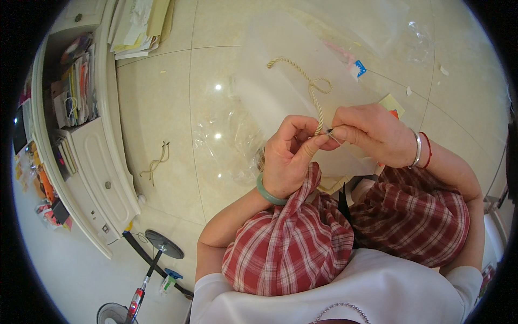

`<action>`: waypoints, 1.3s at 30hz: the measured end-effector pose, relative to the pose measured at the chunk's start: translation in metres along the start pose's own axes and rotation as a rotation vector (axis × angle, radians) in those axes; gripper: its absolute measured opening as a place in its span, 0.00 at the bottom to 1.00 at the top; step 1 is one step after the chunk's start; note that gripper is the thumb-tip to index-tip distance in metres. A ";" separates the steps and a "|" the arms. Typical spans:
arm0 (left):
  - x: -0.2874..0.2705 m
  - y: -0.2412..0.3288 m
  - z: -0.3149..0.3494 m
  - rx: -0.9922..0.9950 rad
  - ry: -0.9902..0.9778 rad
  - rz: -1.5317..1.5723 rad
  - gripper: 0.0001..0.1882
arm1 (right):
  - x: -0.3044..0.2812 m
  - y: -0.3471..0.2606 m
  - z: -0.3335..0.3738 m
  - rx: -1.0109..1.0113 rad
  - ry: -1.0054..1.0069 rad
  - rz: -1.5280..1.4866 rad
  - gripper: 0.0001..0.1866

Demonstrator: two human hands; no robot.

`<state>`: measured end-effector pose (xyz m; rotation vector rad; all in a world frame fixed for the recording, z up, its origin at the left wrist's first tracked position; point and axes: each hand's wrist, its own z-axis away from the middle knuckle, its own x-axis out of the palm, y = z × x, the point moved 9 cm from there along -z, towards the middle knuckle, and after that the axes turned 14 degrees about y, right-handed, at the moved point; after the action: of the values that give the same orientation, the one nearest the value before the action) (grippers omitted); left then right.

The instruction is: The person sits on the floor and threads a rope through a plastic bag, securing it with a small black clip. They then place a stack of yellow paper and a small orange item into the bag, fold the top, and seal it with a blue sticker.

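Observation:
A twisted gold cord (314, 98) runs up from my fingers and curls in a small loop over a translucent plastic sheet (264, 70). My left hand (291, 156), with a green bangle at its wrist, pinches the cord's lower end between thumb and fingers. Close beside it, my right hand (373, 134) is closed, thumb against forefinger, on a thin pale string (335, 139) at that same end. A tiny dark spot shows between the fingertips, too small to make out. Both hands are above my lap, which red plaid cloth (302, 243) covers.
Crumpled clear plastic (226, 140) lies on the tiled floor. Another bit of cord (157, 163) rests to the left, near a white cabinet (102, 173). Stacked papers (141, 27) are at the far left. A blue piece (360, 68) lies beyond my right hand; a fan (112, 313) stands lower left.

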<state>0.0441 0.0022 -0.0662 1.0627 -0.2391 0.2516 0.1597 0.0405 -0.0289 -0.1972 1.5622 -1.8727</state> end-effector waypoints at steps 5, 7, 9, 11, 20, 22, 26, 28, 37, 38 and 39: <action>0.004 -0.002 0.000 -0.048 -0.036 0.019 0.07 | -0.013 -0.014 0.002 -0.301 0.171 0.172 0.07; 0.003 -0.001 0.000 -0.044 -0.023 0.057 0.07 | -0.015 -0.017 0.001 -0.273 0.174 0.185 0.04; 0.001 0.000 0.001 -0.023 -0.009 0.089 0.06 | -0.016 -0.015 0.001 -0.206 0.204 0.108 0.03; 0.002 -0.001 0.002 -0.028 -0.041 0.088 0.06 | -0.017 -0.006 0.001 -0.101 0.260 -0.059 0.04; 0.002 -0.002 0.003 -0.116 -0.049 0.134 0.07 | -0.011 -0.017 0.005 -0.311 0.273 0.011 0.05; 0.000 -0.002 0.003 -0.122 -0.030 0.087 0.06 | -0.010 -0.020 0.005 -0.361 0.271 0.028 0.06; -0.007 -0.005 0.004 -0.109 -0.004 0.004 0.06 | -0.009 -0.023 0.006 -0.405 0.272 0.109 0.06; -0.011 -0.007 0.004 -0.088 0.008 -0.038 0.07 | -0.006 -0.023 0.004 -0.396 0.254 0.152 0.06; -0.010 0.001 0.004 0.008 0.023 -0.011 0.06 | -0.005 -0.021 0.006 -0.410 0.228 0.315 0.06; -0.012 0.001 0.004 0.019 0.019 -0.027 0.06 | -0.005 -0.020 0.007 -0.410 0.228 0.334 0.06; -0.013 0.001 0.004 0.030 0.016 -0.043 0.06 | -0.006 -0.020 0.007 -0.404 0.234 0.312 0.06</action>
<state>0.0310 -0.0020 -0.0677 1.0939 -0.1988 0.2252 0.1595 0.0395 -0.0070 0.0896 1.9942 -1.3662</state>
